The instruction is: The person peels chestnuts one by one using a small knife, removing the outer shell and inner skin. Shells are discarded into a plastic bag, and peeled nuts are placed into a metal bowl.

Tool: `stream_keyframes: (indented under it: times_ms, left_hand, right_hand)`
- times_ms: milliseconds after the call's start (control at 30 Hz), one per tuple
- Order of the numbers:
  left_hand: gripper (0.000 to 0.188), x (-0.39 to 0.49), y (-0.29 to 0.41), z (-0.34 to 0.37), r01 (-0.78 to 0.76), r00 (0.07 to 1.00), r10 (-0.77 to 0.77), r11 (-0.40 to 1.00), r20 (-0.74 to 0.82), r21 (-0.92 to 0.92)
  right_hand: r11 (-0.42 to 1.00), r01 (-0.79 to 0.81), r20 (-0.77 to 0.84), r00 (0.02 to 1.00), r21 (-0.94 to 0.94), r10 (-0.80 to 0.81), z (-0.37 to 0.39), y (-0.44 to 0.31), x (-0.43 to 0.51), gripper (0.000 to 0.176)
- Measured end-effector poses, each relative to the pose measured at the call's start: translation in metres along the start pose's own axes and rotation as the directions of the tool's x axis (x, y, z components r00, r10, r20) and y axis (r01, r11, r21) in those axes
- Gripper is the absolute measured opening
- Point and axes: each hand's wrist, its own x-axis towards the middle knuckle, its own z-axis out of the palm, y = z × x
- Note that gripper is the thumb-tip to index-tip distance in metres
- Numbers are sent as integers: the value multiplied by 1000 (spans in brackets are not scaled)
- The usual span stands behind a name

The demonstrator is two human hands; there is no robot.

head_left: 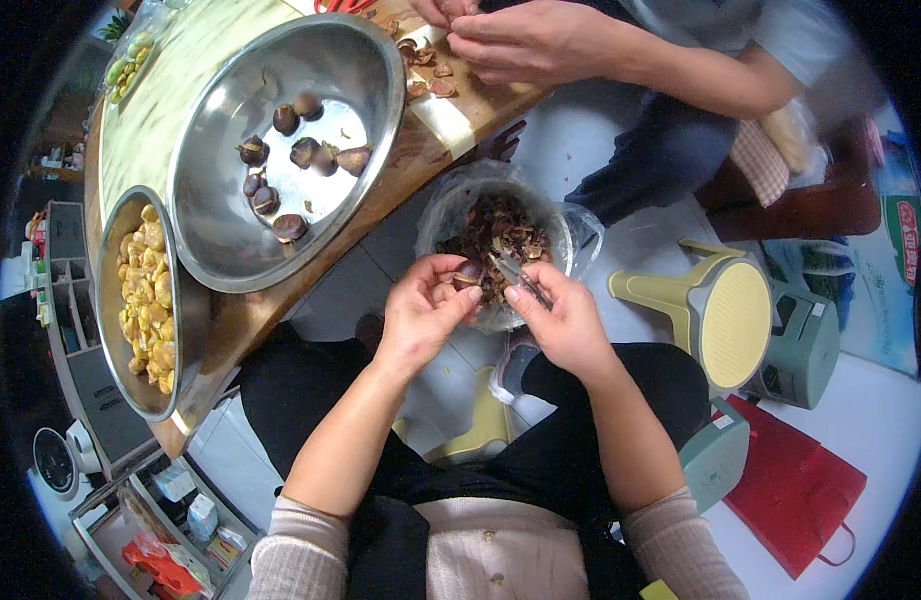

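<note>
My left hand (pixel 430 300) holds one dark brown chestnut (pixel 467 274) between thumb and fingers. To its right, my right hand (pixel 561 307) grips a small metal tool (pixel 522 279), perhaps a knife or scissors, its tip pointing up and left. Both hands are over a bin (pixel 498 180) lined with clear plastic, which contains brown chestnut shells (pixel 505 225). On the table, a large steel bowl (pixel 227 255) holds several unpeeled chestnuts (pixel 266 200), some split. A second steel bowl (pixel 104 300) at the left is filled with peeled yellow chestnuts (pixel 149 292).
Across the table corner, a co-worker's hands (pixel 535 37) are near shell scraps (pixel 439 84) on the wooden table edge (pixel 310 270). Yellow stool (pixel 734 322), green stool (pixel 802 345) and red bag (pixel 798 487) stand or lie at the right. Bagged green fruit (pixel 130 67) lies at the upper left.
</note>
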Motion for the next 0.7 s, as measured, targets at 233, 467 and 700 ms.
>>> stream_keyframes:
  times_ms: [233,467,700]
  left_hand:
    - [39,6,-7,1,-149,985,150,989,-81,21]
    - [43,6,-9,-1,-180,984,180,984,1,17]
    - [40,3,-13,2,-253,962,267,954,-66,162]
  right_hand:
    - [998,29,-62,998,-63,-33,10,-12,-1,20]
    - [989,-23,21,999,-143,27,6,-12,-6,24]
    - [979,93,-58,993,-184,-105,11,-6,-6,20]
